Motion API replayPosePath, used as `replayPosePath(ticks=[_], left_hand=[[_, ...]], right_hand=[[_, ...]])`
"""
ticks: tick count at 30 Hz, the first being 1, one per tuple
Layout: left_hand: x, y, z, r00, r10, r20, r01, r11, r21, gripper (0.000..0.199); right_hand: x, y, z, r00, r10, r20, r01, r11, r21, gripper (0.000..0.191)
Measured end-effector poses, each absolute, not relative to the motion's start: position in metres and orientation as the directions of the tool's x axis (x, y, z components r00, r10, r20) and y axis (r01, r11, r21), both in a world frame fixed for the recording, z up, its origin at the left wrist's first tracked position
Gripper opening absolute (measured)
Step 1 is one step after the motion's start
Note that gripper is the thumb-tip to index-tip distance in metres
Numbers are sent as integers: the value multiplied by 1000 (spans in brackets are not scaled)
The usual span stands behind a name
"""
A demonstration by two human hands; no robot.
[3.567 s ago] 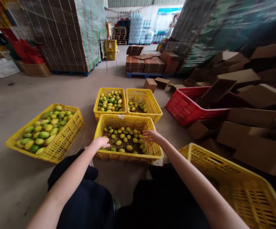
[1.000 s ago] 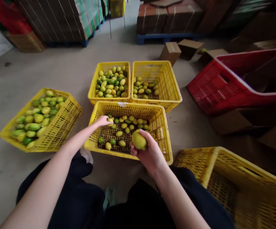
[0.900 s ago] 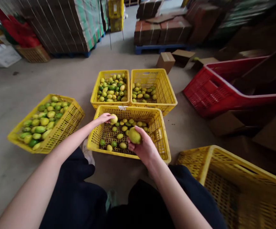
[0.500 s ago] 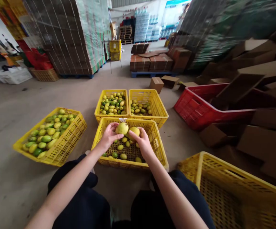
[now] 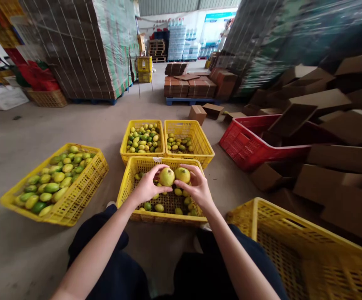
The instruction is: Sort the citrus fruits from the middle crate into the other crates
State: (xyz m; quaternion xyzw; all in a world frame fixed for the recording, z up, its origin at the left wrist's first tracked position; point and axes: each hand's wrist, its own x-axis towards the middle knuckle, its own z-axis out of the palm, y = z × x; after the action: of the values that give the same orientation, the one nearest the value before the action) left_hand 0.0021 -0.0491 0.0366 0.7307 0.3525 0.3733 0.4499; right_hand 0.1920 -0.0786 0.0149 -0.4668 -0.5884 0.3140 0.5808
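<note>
- Plainly, both hands are occupied: the left hand (image 5: 148, 186) has the left fruit (image 5: 167, 177), and the right hand (image 5: 200, 189) has the right fruit (image 5: 182, 175).
- The left hand's fingers are partly spread, curved to the fruit's width, with the index over its far side and the thumb along its near side; the fruit lies to the right of the palm.
- The right hand's fingers mirror that, again parted only by the fruit's width, which lies to the left of the palm; the thumb tip reaches towards the narrow space between the two fruits.
- The pair sit side by side, level with each other; whether they touch I cannot tell.
- Both look nearly round, so a long axis is hard to judge; a small dark end mark on the left fruit faces up.
- They are held above the middle crate (image 5: 168, 217), whose long axis runs left to right, the right fruit lying closer to its right edge.
- Below, smaller fruits (image 5: 159, 208) lie along the crate's near edge and towards its near right corner.
- Two crates, the far left crate (image 5: 125, 141) and the far right crate (image 5: 201, 143), stand just beyond its far edge.
</note>
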Motion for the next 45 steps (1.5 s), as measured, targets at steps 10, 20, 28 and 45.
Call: replayPosePath(ticks=[10,20,28,45], left_hand=[[2,-43,32,428,895,125,-84,-99,992,71],[-2,-41,26,488,832,-265,-210,406,889,46],[-4,-43,33,501,839,-212,-163,332,929,45],[-7,-59,30,358,706,611,562,-686,463,54]], right_hand=[[186,-80,24,142,978,152,-98,167,-981,51],[173,-80,20,103,985,-140,-309,-102,-945,40],[171,-75,17,128,987,-96,-366,-43,-930,37],[160,-88,15,321,652,686,635,389,-667,34]])
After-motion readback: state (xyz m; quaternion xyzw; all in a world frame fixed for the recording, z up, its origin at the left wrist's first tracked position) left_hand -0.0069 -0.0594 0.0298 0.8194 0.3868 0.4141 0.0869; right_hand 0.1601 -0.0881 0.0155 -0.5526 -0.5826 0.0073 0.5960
